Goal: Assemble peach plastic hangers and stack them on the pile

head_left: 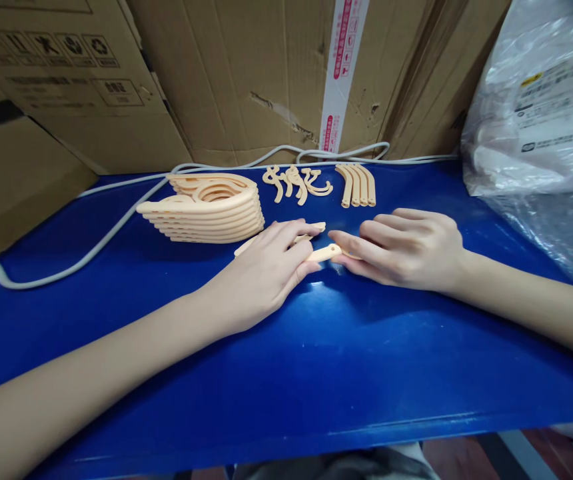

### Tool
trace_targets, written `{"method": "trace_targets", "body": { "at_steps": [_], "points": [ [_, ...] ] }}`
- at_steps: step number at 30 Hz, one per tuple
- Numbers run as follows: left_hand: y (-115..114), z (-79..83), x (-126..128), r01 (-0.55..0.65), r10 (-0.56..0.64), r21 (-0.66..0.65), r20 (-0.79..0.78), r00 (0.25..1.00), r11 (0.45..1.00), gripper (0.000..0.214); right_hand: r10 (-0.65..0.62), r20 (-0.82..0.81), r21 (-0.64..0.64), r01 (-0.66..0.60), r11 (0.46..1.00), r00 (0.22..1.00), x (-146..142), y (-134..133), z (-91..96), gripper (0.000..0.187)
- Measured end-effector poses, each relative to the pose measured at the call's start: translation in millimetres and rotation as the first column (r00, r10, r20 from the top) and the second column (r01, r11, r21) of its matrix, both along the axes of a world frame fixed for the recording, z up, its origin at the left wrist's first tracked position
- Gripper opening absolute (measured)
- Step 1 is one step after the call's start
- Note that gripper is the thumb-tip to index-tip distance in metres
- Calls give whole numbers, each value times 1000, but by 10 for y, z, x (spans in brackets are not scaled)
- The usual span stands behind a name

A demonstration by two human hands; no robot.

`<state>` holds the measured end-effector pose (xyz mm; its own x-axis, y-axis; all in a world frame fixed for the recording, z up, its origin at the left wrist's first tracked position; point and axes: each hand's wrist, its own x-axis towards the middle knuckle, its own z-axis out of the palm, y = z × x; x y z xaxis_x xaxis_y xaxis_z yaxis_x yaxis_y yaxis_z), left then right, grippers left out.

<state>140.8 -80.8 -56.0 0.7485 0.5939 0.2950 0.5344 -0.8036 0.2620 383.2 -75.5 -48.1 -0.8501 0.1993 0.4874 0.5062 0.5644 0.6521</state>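
Near the middle of the blue table, my left hand (pixel 269 270) is closed over a cream plastic hanger part (pixel 324 253), covering most of it. The part's narrow end, with a small round hole, sticks out past my left thumb. My right hand (pixel 406 248) pinches a small cream piece at that end, mostly hidden by the fingers. Whether the two pieces are joined, I cannot tell. Behind my left hand is a neat stack of cream hanger bodies (pixel 206 223). Farther back lie several loose cream hooks (pixel 294 183) and a row of curved hanger arms (pixel 356 185).
Cardboard boxes (pixel 246 73) stand along the back and left of the blue table (pixel 286 387). A pale cable (pixel 101 257) runs behind the stack and down its left side. Clear plastic packaging (pixel 531 113) with a label sits at the back right.
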Motion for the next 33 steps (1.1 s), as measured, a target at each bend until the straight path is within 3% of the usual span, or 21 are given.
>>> {"method": "trace_targets", "body": {
  "at_steps": [24,33],
  "points": [
    [3,20,1,52,-53,-40,-18,998,998,38,31,-19,14,-31,999,999,25,10,-51,30],
    [11,12,2,43,-44,-43,-12,999,998,37,-15,8,38,14,999,1000,30,4,-60,31]
  ]
}}
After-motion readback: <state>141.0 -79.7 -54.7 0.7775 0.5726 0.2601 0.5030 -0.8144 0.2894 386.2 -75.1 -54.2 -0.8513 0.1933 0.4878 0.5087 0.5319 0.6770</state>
